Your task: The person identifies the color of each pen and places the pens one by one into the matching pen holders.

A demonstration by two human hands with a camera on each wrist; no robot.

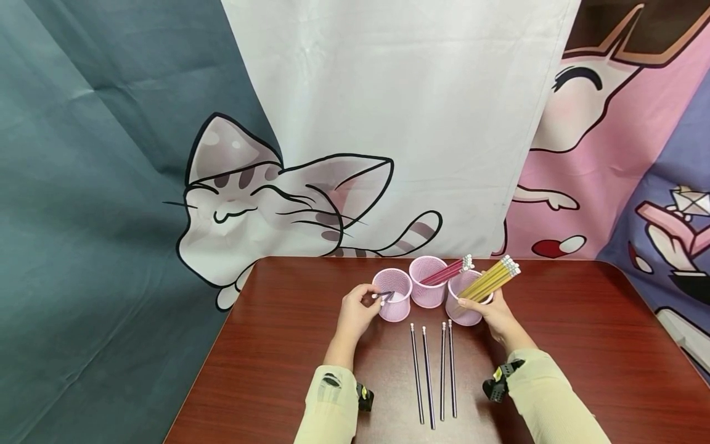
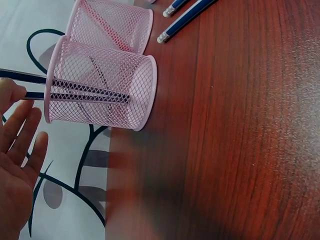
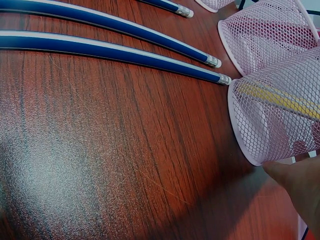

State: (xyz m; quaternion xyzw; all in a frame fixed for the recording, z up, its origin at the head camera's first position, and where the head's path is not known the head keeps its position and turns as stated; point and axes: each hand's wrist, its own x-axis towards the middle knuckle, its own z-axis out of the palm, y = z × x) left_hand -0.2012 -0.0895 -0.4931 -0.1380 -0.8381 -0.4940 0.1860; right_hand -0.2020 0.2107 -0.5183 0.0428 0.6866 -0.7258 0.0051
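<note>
Three pink mesh pencil cups stand at the table's far side. In the left cup (image 1: 395, 311) dark blue pencils (image 2: 75, 96) lean toward my left hand (image 1: 357, 311). Its thumb and fingers pinch them near the white eraser ends, just outside the rim. My right hand (image 1: 498, 317) grips the right cup (image 1: 463, 316), its thumb across the front near the rim; some fingers are hidden behind. That cup holds a bundle of yellow pencils (image 1: 488, 279), tilted to the right. Red pencils (image 1: 444, 273) lean in the middle cup (image 1: 428, 299).
Several blue pencils (image 1: 427, 379) lie on the brown wooden table (image 1: 272, 351) between my forearms, erasers pointing at the cups. A printed cartoon curtain (image 1: 432, 123) hangs right behind the table's far edge.
</note>
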